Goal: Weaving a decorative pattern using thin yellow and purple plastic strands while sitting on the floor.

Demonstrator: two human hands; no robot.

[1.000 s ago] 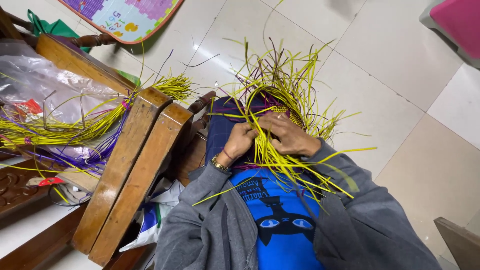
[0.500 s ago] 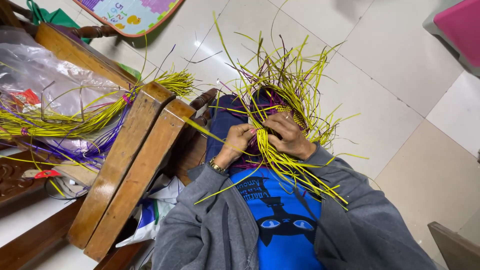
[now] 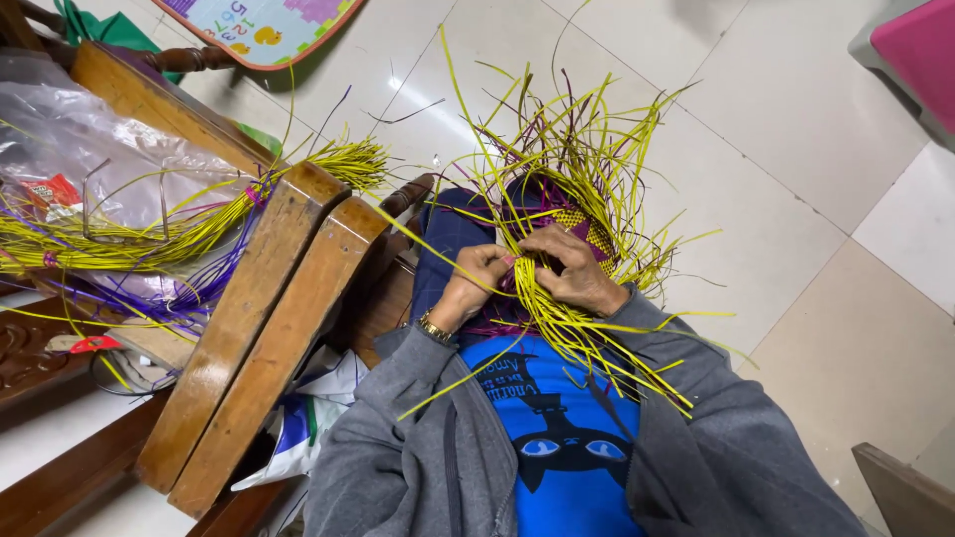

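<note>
Pale floor tiles (image 3: pixel 796 129) lie below, with wooden rails (image 3: pixel 269 318) on the left. Over the lap, the left hand (image 3: pixel 476 283) and right hand (image 3: pixel 572 267) both pinch yellow strips (image 3: pixel 587 169) of the weave (image 3: pixel 567 214) between them.

- The tiled floor (image 3: pixel 796 199), pale and glossy, carries a colourful play mat (image 3: pixel 261 28) at the top edge.
- A wooden chair (image 3: pixel 254 328) stands on it (legs mostly hidden).
- A white plastic bag (image 3: pixel 308 418) lies beneath the chair, apparently on the floor.
</note>
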